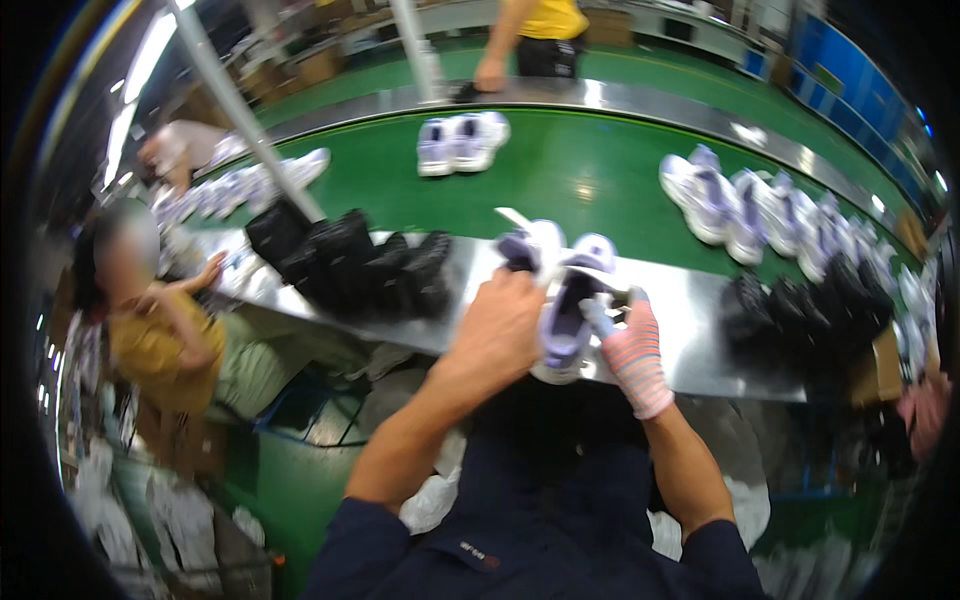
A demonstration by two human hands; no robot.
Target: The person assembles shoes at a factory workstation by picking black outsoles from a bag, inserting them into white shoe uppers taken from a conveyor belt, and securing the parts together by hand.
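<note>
Two white and lavender sneakers are in front of me at the steel ledge of the bench. My bare left hand (pixel 508 318) is closed, its fingers curled down at the opening of the left sneaker (pixel 545 245); the fingertips are hidden. On my right hand (pixel 635 355) is a pink and grey striped glove. Its fingers grip the side of the right sneaker (pixel 563 340), whose opening faces me. A pale strap or tongue sticks up from the left sneaker. Both shoes are slightly blurred.
Black wrapped bundles (pixel 365 265) stand on the ledge to the left, more black bundles (pixel 800 310) to the right. Across the green belt (pixel 580 190) sit a sneaker pair (pixel 462 143) and a row of sneakers (pixel 745 210). A person in yellow (pixel 165 340) sits at left; others work beyond.
</note>
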